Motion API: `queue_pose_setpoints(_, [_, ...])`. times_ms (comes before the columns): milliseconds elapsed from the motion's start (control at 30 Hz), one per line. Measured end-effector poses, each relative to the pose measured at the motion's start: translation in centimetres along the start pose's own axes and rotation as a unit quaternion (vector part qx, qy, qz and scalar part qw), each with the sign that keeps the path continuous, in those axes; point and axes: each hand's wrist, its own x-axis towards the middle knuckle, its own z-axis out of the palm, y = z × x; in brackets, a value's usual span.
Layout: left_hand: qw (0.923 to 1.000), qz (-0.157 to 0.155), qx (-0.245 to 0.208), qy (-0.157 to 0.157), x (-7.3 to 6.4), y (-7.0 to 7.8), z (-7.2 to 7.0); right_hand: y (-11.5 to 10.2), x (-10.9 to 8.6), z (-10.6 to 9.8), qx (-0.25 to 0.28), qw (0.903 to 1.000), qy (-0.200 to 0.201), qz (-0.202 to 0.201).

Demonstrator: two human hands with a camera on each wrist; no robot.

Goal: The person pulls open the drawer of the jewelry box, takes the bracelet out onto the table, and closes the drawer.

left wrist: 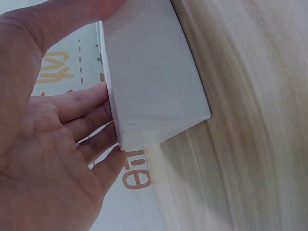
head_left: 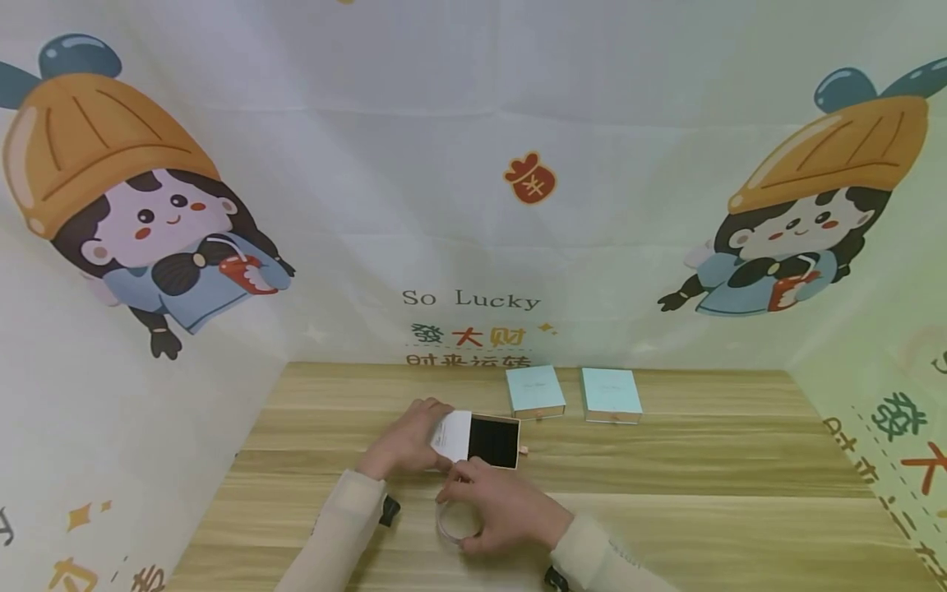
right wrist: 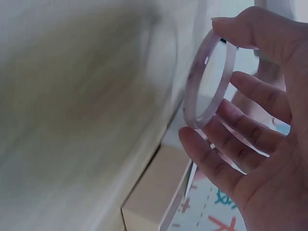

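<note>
My left hand (head_left: pixel 403 440) grips the white sleeve (head_left: pixel 453 436) of a small drawer-style jewellery box, thumb on the near side and fingers at the far side. The box's drawer (head_left: pixel 493 442) is pulled out to the right and shows a black lining. In the left wrist view the pale sleeve (left wrist: pixel 154 72) lies between thumb and fingertips. My right hand (head_left: pixel 510 510) holds a translucent pale-lavender bangle (right wrist: pixel 192 89) just in front of the drawer, the thumb on one side of the ring and fingertips on the other. The drawer's peach-coloured side (right wrist: pixel 156 187) shows beneath it in the right wrist view.
Behind the open box stand two closed light-blue boxes, one left (head_left: pixel 536 390) and one right (head_left: pixel 611 393), near the back edge. The wooden table (head_left: pixel 710 460) meets a printed cloth backdrop (head_left: pixel 444 181) at the back and sides.
</note>
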Motion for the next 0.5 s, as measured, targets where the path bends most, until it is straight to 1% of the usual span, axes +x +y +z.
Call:
queue_pose_setpoints(100, [1.0000,-0.002,0.000,-0.002,-0.1,0.1,-0.1,-0.9,-0.1,0.5,-0.005,0.9999,-0.012,-0.011])
queue_pose_setpoints(300, [1.0000,-0.004,-0.007,-0.005,-0.2,0.2,-0.2,-2.1,-0.3,1.5,0.007,0.9978,-0.066,0.004])
queue_pose_setpoints(367, [0.9999,-0.006,-0.004,-0.008,-0.2,0.2,-0.2,-2.3,-0.4,2.0,-0.008,0.9973,-0.073,-0.008])
queue_pose_setpoints(500, [0.9999,-0.011,-0.004,-0.010,-0.1,0.2,-0.2,-2.6,-0.4,2.7,-0.046,0.9951,-0.073,-0.047])
